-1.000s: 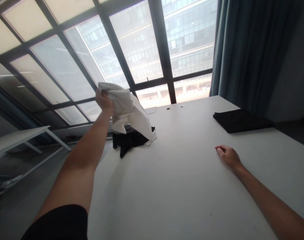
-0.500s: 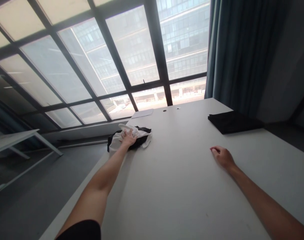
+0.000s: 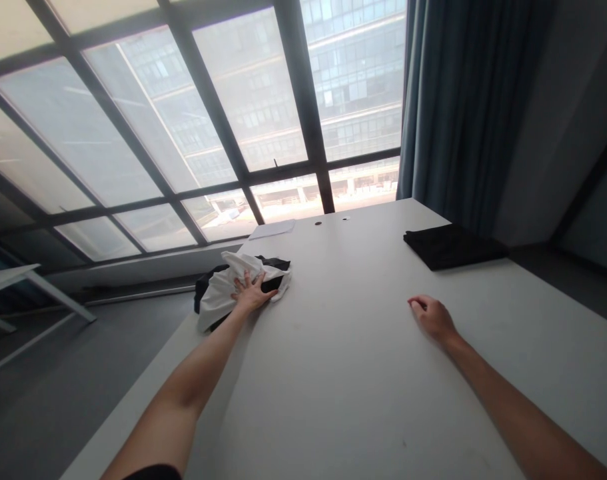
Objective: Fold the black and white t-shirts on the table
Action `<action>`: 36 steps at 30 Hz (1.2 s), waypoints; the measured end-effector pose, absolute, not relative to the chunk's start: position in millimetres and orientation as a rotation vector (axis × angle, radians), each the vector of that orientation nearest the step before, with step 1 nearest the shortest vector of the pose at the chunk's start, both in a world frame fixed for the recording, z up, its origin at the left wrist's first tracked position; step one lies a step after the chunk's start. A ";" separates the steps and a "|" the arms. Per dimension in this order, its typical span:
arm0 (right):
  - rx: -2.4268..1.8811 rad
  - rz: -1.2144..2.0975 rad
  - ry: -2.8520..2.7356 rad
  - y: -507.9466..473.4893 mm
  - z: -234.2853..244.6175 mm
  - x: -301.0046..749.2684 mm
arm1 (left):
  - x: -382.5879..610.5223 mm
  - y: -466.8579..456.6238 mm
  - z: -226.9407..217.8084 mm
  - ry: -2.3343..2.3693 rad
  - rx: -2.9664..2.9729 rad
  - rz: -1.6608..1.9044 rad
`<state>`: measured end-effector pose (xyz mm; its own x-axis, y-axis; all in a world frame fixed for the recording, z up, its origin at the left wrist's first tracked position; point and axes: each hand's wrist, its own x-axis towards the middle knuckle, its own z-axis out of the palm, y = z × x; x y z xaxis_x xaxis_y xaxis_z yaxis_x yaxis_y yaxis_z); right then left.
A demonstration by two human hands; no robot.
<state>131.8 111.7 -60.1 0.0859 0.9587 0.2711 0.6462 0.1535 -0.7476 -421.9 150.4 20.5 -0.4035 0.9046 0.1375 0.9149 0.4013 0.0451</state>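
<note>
My left hand [image 3: 250,292] lies with spread fingers on a crumpled white cloth [image 3: 217,295] at the far left side of the table. Dark cloth [image 3: 277,264] shows beneath and around the white one, in the same loose heap; which garments these are I cannot tell. My right hand [image 3: 434,317] rests on the tabletop to the right with its fingers curled in, and nothing shows in it. Beyond that hand, a neatly folded black cloth [image 3: 453,245] lies flat near the table's right edge.
The white table [image 3: 328,380] reaches toward a large framed window [image 3: 256,93]. A white sheet [image 3: 273,229] and two small round holes are at its far end. A blue-grey curtain [image 3: 446,107] hangs at right; another white table [image 3: 6,277] stands at left.
My left hand has pressed flatter with wider-spread fingers, and the white cloth under it has spread toward me. My right hand stays curled on the table. The view has turned slightly right.
</note>
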 end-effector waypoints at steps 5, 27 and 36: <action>-1.566 0.507 -1.629 109.8 -58.2 131.1 | -413.2 159.1 15.5 -2.524 -1.535 -0.263; -1.645 0.471 -1.637 110.4 -47.8 123.4 | -138.8 123.2 -40.5 -1.924 -2.512 -0.618; -1.612 0.462 -1.582 117.4 -54.2 122.1 | -135.5 115.6 -36.3 -1.866 -2.693 -0.786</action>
<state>122.1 117.4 -54.2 0.1463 0.9502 0.2752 0.6528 0.1163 -0.7486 -135.5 115.6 -36.3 0.2872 0.9265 0.2429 0.8212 -0.3688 0.4355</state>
